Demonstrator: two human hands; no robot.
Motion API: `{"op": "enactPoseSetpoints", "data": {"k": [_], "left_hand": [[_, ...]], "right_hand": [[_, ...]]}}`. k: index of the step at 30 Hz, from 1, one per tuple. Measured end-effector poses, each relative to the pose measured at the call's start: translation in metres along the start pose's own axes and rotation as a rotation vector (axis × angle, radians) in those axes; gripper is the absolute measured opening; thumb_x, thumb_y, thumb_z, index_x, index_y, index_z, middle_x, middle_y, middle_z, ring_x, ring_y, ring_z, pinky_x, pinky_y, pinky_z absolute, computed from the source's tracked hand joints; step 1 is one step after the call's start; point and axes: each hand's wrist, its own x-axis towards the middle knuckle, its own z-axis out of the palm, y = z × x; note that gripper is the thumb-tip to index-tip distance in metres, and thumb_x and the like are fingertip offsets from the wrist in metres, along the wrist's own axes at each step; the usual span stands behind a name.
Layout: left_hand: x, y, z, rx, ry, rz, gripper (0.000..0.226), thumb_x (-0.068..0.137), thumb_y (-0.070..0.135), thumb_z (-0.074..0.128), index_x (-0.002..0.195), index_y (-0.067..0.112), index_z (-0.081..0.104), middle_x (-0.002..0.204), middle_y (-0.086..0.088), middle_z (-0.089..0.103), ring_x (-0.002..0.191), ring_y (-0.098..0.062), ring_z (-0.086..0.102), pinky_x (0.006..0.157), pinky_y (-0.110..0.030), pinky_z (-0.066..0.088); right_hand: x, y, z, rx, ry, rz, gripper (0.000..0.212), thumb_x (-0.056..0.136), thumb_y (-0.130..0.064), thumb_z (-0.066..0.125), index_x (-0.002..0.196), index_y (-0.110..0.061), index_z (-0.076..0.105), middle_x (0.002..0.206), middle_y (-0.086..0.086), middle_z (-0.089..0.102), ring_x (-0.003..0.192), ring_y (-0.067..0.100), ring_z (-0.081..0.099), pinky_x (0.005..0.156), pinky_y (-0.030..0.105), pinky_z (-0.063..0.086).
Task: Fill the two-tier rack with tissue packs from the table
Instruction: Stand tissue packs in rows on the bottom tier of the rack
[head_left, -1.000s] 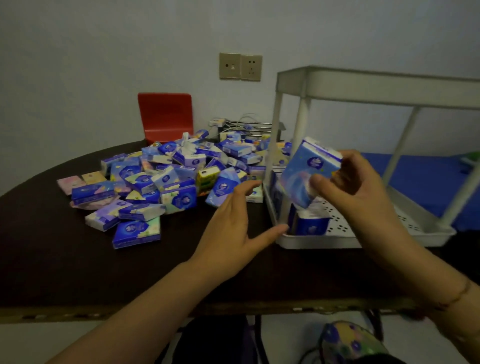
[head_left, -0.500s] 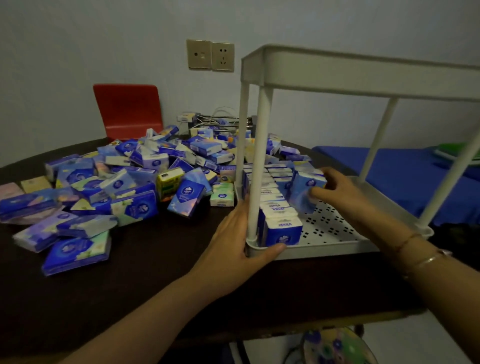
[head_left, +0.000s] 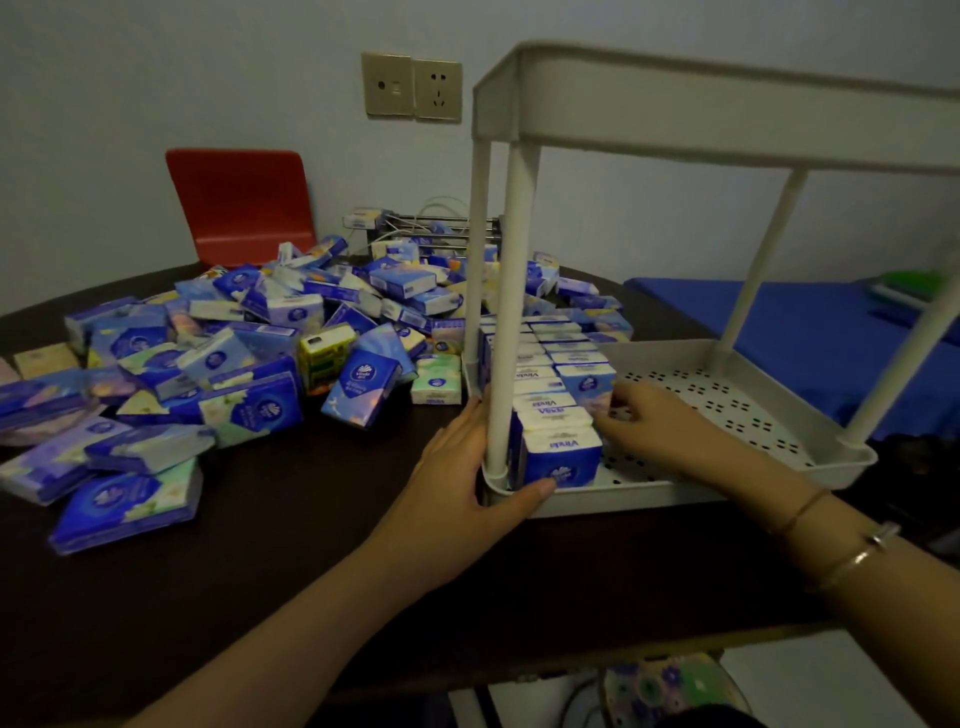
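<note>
A white two-tier rack (head_left: 727, 119) stands on the dark table (head_left: 260, 571) at the right. Its lower tray (head_left: 727, 395) holds rows of blue and white tissue packs (head_left: 545, 410) standing along its left side. My right hand (head_left: 660, 431) reaches into the lower tray, fingers on a blue tissue pack (head_left: 586, 385) set beside the rows. My left hand (head_left: 467, 483) grips the rack's front left corner, thumb along the tray rim, fingers behind the leg. A big loose pile of tissue packs (head_left: 249, 364) covers the table to the left. The upper tier's inside is hidden.
A red chair back (head_left: 244, 208) and wall sockets (head_left: 410, 88) are behind the pile. A metal wire stand (head_left: 441, 228) sits at the table's far edge. A blue bed (head_left: 810, 322) lies to the right. A patterned stool (head_left: 670, 686) shows under the table's front edge.
My right hand carried the blue pack from above the tray down into the lower tier beside the rows. My left hand moved onto the rack's front left corner and gripped it.
</note>
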Motion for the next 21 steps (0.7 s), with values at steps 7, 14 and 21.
{"op": "enactPoseSetpoints", "data": {"k": [7, 14, 21], "left_hand": [[-0.002, 0.004, -0.002, -0.043, -0.02, 0.001, 0.079, 0.075, 0.064, 0.057, 0.144, 0.034, 0.034, 0.148, 0.023, 0.032, 0.139, 0.004, 0.025, 0.114, -0.042, 0.03], [-0.007, 0.006, -0.007, -0.057, -0.014, -0.032, 0.087, 0.074, 0.066, 0.06, 0.148, 0.036, 0.025, 0.151, 0.022, 0.028, 0.14, 0.004, 0.023, 0.115, -0.042, 0.028], [-0.014, 0.014, -0.021, -0.082, 0.163, -0.114, 0.071, 0.089, 0.025, 0.062, 0.148, 0.035, 0.023, 0.151, 0.017, 0.027, 0.133, 0.007, 0.02, 0.106, -0.019, 0.023]], "right_hand": [[0.001, 0.004, 0.002, -0.194, -0.102, -0.058, 0.018, 0.088, -0.028, 0.054, 0.094, -0.013, 0.061, 0.096, 0.009, 0.065, 0.085, 0.019, 0.059, 0.074, 0.033, 0.05], [-0.042, -0.004, -0.016, -0.176, 0.204, -0.042, 0.041, 0.091, -0.016, 0.049, 0.132, -0.014, 0.047, 0.135, 0.007, 0.049, 0.124, 0.02, 0.044, 0.101, 0.034, 0.037], [-0.103, -0.049, -0.022, 0.014, 0.407, -0.35, 0.013, 0.086, -0.022, 0.046, 0.096, -0.028, 0.052, 0.097, -0.011, 0.053, 0.086, 0.005, 0.052, 0.071, 0.022, 0.044]]}}
